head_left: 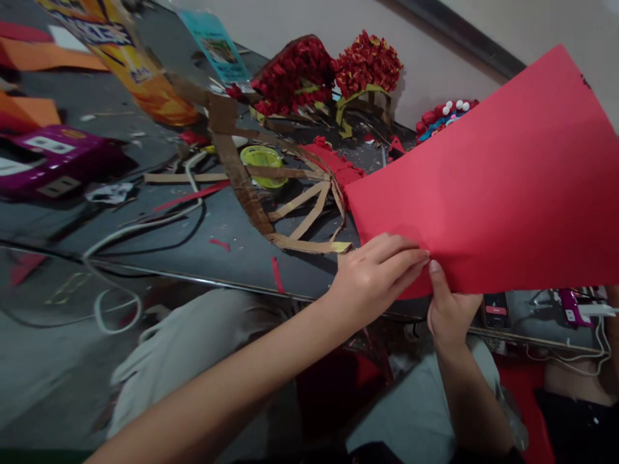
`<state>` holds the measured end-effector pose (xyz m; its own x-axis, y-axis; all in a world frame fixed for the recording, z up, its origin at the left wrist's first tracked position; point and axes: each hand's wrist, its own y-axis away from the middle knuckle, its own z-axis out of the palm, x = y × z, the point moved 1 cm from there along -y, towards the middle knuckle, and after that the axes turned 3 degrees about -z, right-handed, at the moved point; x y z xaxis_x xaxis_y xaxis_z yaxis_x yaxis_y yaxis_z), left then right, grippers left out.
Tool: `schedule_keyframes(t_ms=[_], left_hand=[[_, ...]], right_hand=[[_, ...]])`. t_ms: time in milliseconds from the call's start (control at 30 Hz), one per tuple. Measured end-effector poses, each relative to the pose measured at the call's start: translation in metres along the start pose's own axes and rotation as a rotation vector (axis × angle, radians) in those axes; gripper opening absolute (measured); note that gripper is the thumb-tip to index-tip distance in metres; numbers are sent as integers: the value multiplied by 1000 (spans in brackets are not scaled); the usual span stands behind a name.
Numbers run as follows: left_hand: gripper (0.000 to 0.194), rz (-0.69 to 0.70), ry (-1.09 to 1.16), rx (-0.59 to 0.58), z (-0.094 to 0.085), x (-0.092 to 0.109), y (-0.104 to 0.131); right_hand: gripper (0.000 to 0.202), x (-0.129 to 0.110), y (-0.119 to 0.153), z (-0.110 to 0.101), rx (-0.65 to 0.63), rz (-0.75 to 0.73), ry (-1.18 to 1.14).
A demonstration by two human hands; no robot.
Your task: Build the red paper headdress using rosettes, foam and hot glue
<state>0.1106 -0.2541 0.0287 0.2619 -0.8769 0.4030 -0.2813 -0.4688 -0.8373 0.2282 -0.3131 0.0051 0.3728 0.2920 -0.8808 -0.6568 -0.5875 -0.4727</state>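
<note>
A large red sheet, of paper or thin foam, is held up at a tilt on the right, over the table's front edge. My left hand pinches its lower edge, fingertips closed. Close beside it, my right hand grips the same edge, thumb on the near face and fingers behind. Left of my hands lies a frame of brown cardboard strips, a curved band with spokes meeting at one point. One strip end touches or passes behind my left hand; I cannot tell which.
Red flower-covered pieces stand near the wall. A yellow-green tub sits behind the cardboard frame. An orange bottle, a purple glue-gun-like thing and a white cable occupy the left. A phone and another person's arm are at right.
</note>
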Motion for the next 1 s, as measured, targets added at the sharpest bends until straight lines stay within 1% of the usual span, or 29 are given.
schedule_keyframes(t_ms=[200, 300, 433, 600, 833, 900, 1000], left_hand=[[5, -47, 35, -21, 0, -1, -1], [4, -50, 45, -32, 0, -1, 0], [3, -51, 53, -31, 0, 0, 0], [7, -59, 62, -16, 0, 1, 1], [4, -75, 94, -42, 0, 0, 1], [6, -70, 102, -38, 0, 0, 1], [8, -63, 109, -33, 0, 0, 2]], right_hand=[[49, -3, -1, 0, -25, -49, 20], [53, -2, 0, -2, -24, -30, 41], [52, 0, 1, -3, -20, 5, 56], [55, -2, 1, -2, -18, -7, -14], [54, -5, 2, -4, -55, 10, 34], [51, -5, 2, -5, -50, 16, 18], [39, -5, 3, -5, -51, 51, -23]])
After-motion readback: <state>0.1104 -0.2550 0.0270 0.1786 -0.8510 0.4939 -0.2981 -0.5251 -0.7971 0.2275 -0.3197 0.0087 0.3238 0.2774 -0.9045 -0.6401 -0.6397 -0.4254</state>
